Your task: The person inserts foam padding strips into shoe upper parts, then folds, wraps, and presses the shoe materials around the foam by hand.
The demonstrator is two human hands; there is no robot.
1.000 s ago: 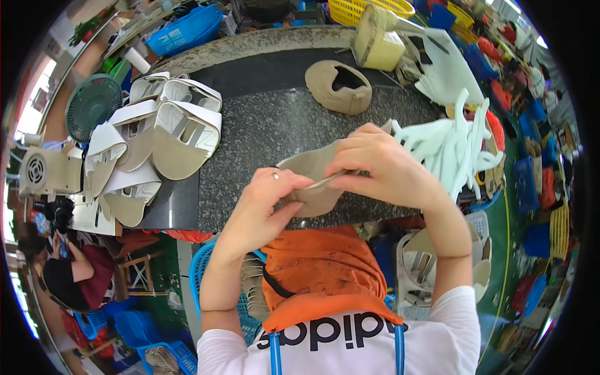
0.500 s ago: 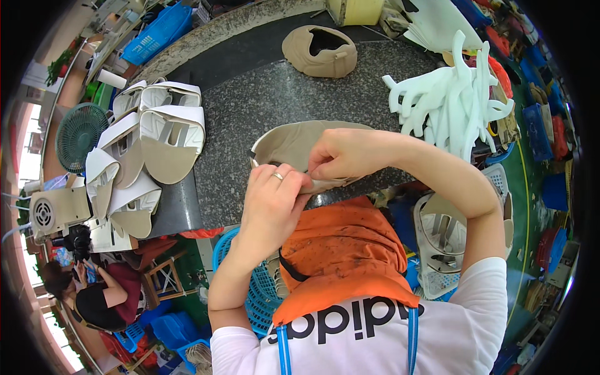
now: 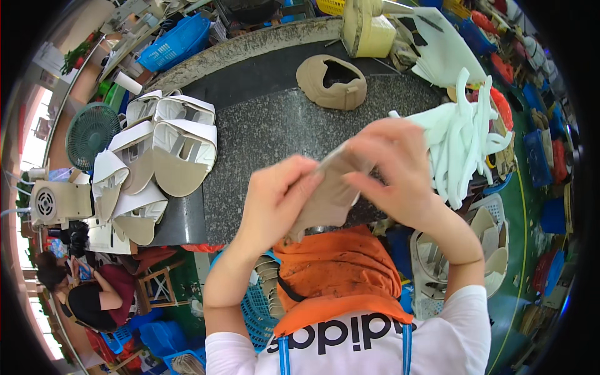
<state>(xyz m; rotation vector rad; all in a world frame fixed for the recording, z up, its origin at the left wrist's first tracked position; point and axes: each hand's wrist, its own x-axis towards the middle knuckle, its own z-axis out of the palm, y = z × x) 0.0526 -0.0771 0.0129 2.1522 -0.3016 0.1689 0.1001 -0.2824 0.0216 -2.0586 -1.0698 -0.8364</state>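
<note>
In front of my body, above the near edge of the dark speckled worktop [image 3: 262, 125], I hold a beige fabric shoe upper [image 3: 328, 197] raised and tilted. My left hand [image 3: 272, 200] pinches its left side between thumb and fingers. At its upper right edge is my right hand [image 3: 397, 172], blurred by motion, with the fingers behind the fabric and the thumb in front. Another beige shoe upper [image 3: 334, 97], shaped and rounded, sits farther back on the worktop. Pale mint strips [image 3: 462, 144] lie heaped beyond my right hand.
Several beige uppers with white linings [image 3: 181, 165] are stacked at the left end of the worktop. A green fan [image 3: 92, 136] stands beyond them. A yellowish block [image 3: 369, 34] stands at the back. White baskets [image 3: 431, 275] with uppers are at my right; another person [image 3: 94, 294] sits at lower left.
The upper has been lifted off the worktop and turned more upright. My right hand has moved right and up along its edge, and my elbow has lowered. The whole view has shifted slightly.
</note>
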